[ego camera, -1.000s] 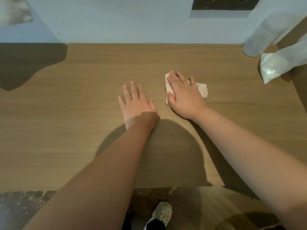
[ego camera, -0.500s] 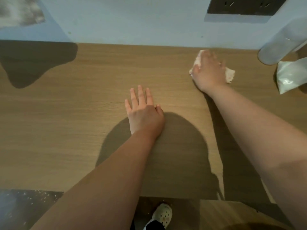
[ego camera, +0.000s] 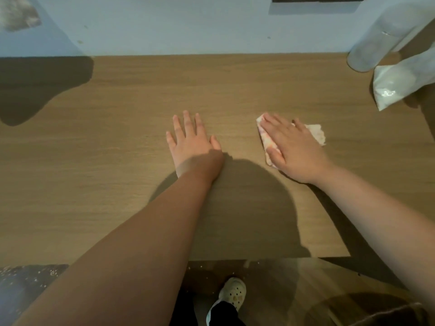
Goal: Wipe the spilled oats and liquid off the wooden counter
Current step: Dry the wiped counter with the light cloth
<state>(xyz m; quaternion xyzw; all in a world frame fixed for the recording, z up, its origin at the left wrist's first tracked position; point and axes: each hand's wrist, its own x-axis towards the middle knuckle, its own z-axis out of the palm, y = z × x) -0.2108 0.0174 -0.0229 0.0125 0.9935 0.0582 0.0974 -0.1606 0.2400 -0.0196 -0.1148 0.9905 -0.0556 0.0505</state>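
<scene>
- The wooden counter (ego camera: pixel 113 156) fills most of the head view and runs back to a pale blue wall (ego camera: pixel 188 24).
- The left hand (ego camera: pixel 193 144) lies palm down on the bare wood near the middle of the counter. Its fingers are straight and a little apart, the thumb is out to the side, and it holds nothing.
- The right hand (ego camera: pixel 295 149) lies palm down on a crumpled white-and-pink cloth (ego camera: pixel 316 135), just to the right of the left hand but apart from it.
- Its fingers are straight and close together and press the cloth flat onto the wood — they are not curled round it. The thumb lies along the cloth's left edge.
- The cloth shows on both sides of the hand: a strip by the thumb and forefinger, and a ragged corner past the little finger.
- A round shadow covers the wood between the two forearms and falls over the left wrist.
- At the far right corner a translucent cylindrical container (ego camera: pixel 379 43) leans over the counter, with a shiny plastic bag (ego camera: pixel 397 85) just beside and below it.
- Below the counter's front edge, pale specks (ego camera: pixel 33 272) are scattered on the dark floor — whether they are oats I cannot tell.
- A light clog-style shoe (ego camera: pixel 233 294) stands on the floor under the edge.
</scene>
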